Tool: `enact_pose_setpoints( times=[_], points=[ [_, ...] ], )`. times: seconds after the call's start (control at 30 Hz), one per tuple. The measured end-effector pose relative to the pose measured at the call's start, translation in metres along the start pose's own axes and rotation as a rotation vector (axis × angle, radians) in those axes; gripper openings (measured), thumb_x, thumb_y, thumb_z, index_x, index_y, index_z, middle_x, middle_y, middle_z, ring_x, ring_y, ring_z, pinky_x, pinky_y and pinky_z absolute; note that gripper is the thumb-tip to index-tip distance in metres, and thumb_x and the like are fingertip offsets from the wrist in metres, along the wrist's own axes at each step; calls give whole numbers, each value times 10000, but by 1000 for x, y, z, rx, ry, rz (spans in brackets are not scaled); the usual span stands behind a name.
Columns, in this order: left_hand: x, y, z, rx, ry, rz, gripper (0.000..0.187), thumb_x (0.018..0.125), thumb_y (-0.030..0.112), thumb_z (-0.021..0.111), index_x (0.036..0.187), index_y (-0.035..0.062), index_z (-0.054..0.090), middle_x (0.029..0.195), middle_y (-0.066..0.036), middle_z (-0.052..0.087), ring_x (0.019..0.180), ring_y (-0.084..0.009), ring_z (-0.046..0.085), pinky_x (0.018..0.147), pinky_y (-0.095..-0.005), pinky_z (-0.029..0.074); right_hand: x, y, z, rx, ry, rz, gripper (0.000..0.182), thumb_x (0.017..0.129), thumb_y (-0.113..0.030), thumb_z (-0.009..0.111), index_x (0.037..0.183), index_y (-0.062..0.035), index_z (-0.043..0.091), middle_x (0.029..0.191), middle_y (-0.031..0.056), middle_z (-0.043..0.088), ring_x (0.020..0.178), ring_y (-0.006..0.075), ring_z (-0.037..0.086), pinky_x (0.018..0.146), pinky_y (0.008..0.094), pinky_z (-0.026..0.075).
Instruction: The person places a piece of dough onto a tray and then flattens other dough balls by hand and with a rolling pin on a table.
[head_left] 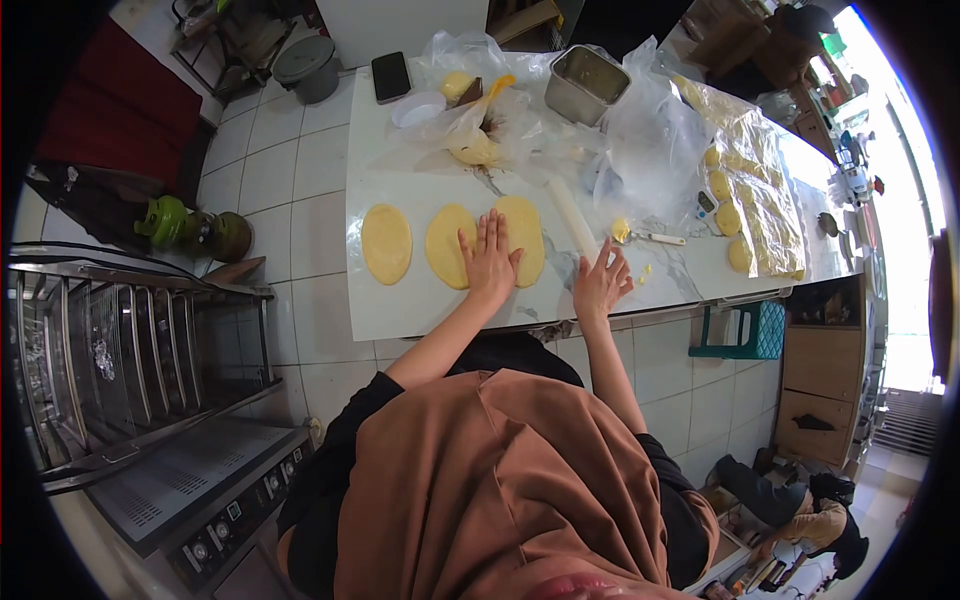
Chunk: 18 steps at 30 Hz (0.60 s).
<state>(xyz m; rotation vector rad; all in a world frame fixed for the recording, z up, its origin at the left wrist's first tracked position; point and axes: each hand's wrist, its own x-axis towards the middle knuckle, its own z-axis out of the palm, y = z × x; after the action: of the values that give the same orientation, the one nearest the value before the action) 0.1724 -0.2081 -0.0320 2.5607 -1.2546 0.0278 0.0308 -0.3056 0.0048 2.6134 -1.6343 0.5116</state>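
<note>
Three flattened ovals of yellow dough lie in a row on the white table [400,318]: a left piece [386,246], a middle piece [444,232] and a right piece [526,232]. My left hand [491,268] lies flat with fingers stretched out, across the facing edges of the middle and right pieces. A pale rolling pin [569,213] rests to the right of the dough. Its near end is right at the fingertips of my right hand [600,288], whose fingers are apart and slightly bent. Just beyond sits a spatula [660,239] with a yellow lump on its tip.
Dough balls [728,219] sit partly beneath clear plastic sheeting [755,180] on the right. A metal tin [588,88], plastic bags [650,150] and a black phone [391,77] lie along the far side. A green stool [745,332] stands below; another person [815,515] is at lower right.
</note>
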Motion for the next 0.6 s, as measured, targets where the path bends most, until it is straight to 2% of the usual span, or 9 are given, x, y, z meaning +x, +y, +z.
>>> enact_pose_setpoints(
  times=[0.1,0.2,0.3,0.4,0.5,0.6],
  points=[
    [1,5,1,24,30,-43,657,901,413,393,1415,55,198,1488,-89,171,1373,-208,158,1060,-581,-10,0,-20,23,245,-46,-224,620,873,-316,512,1372,-30,281,1390,150,328,1274,277,328,1033,486,198],
    [3,1,6,-23,11,-42,658,899,407,400,1421,69,187,1492,-86,158,1379,-206,137,1053,-590,-23,-12,-44,25,423,-292,-541,654,899,-411,422,1387,-13,244,1457,154,221,1352,260,215,1074,512,96],
    [-2,-2,-3,-12,-51,-22,647,898,377,411,1423,74,184,1491,-102,151,1380,-213,133,1049,-599,-27,-7,-41,15,154,-433,-536,686,911,-469,343,1391,5,218,1462,166,199,1363,264,184,1076,537,32],
    [4,12,-32,-46,-142,-118,634,895,335,423,1420,68,188,1488,-115,153,1375,-227,152,1065,-571,-4,6,-49,5,382,-239,-449,683,912,-460,346,1384,19,228,1455,170,216,1356,263,204,1072,543,36],
    [17,7,-21,-109,-47,37,631,886,323,430,1409,46,211,1480,-122,178,1370,-237,167,1083,-534,20,17,-49,21,251,-375,-513,660,927,-434,326,1400,6,192,1452,171,223,1357,285,195,1073,533,-2],
    [29,6,-21,-32,-216,-16,601,887,285,418,1394,19,235,1467,-126,216,1365,-248,185,1090,-513,37,36,-57,9,488,-339,-431,640,927,-409,342,1396,6,208,1434,174,267,1348,289,222,1075,534,12]
  ],
)
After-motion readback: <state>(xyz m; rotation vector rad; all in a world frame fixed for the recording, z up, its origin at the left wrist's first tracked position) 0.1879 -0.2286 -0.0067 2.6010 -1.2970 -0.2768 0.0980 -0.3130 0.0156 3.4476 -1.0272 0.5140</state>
